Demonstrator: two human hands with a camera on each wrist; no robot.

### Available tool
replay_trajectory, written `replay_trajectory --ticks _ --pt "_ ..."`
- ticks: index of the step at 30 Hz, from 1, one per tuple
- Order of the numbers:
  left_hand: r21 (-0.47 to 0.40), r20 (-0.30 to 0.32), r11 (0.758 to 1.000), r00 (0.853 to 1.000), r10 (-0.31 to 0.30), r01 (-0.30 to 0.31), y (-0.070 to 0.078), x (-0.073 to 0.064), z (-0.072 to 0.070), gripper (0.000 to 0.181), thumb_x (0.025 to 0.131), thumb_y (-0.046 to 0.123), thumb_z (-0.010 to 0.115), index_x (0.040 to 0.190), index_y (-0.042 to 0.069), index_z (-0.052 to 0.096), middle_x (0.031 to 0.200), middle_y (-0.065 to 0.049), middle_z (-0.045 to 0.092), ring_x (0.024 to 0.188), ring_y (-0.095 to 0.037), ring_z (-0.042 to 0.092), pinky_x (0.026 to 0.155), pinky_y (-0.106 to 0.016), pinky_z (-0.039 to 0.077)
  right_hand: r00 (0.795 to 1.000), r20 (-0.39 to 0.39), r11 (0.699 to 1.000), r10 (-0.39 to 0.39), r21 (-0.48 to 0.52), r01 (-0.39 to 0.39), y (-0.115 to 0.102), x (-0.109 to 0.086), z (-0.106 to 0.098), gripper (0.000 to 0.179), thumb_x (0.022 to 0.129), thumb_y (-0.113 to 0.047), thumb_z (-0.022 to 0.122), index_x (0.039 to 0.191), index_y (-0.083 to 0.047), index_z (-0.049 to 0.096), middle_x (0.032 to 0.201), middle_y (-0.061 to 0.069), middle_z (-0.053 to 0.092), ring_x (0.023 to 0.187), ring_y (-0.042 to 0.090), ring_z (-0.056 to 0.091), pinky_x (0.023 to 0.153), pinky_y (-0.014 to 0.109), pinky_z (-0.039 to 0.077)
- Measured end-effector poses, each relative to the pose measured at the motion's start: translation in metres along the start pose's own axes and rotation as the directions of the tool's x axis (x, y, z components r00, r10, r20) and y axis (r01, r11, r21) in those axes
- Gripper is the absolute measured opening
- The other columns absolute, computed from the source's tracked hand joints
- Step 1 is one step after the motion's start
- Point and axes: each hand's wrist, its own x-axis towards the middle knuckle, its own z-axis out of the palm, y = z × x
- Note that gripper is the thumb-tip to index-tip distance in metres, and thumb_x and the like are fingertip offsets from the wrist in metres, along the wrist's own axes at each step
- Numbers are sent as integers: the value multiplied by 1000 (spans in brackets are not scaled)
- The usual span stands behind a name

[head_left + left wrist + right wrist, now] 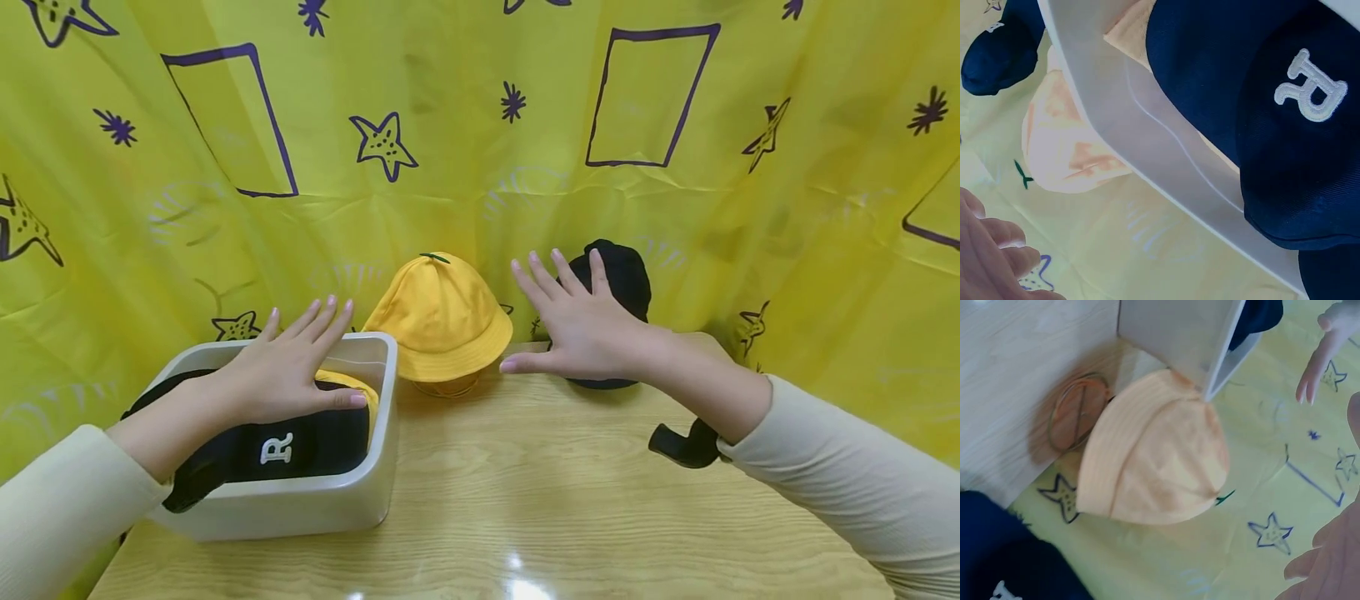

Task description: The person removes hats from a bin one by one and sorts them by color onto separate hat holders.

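Note:
My left hand (277, 375) hovers over a white bin (300, 510), its fingers spread and holding nothing. Inside the bin lies a black cap (326, 442) with a white letter R, also large in the left wrist view; a yellow edge (362, 383) of something shows beside it. To the bin's right a yellow bucket hat (442, 321) with a small green sprout on top sits on a stand. My right hand (581, 333), fingers spread and empty, is raised in front of a second black cap (628, 279) and hides part of it.
A wood-grain table (525, 475) carries the bin and hats. Behind them hangs a yellow curtain (450, 217) with purple stars and frames. A round wire base (1079, 412) shows under the bucket hat. Dark camera mounts (686, 446) hang at both wrists.

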Motion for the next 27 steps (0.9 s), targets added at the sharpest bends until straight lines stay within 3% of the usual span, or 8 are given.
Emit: replay_trajectory --ticks 8,17,27 --pt "42 -25 999 1000 16 -15 5 -21 0 109 77 76 48 153 14 1 157 -19 8 144 -39 7 107 -68 1 998 -18 998 -53 -25 52 -22 1 -2 109 78 -81 39 151 -15 -10 157 12 -9 143 35 -12 105 63 -18" --pt "104 -82 994 996 42 -33 -2 -38 7 111 77 76 50 153 11 1 157 -20 7 144 -38 8 109 -64 -5 997 -31 997 -70 -25 69 -42 8 12 108 79 -80 39 152 -15 -6 158 11 -8 143 36 -11 105 61 -20" --pt "129 -146 992 989 12 7 -28 -60 24 112 77 71 56 153 12 -2 157 -19 5 144 -37 6 110 -58 -13 988 -118 993 -99 -70 91 -61 16 28 108 77 -83 37 153 -16 -1 158 12 -5 143 36 -11 106 63 -16"
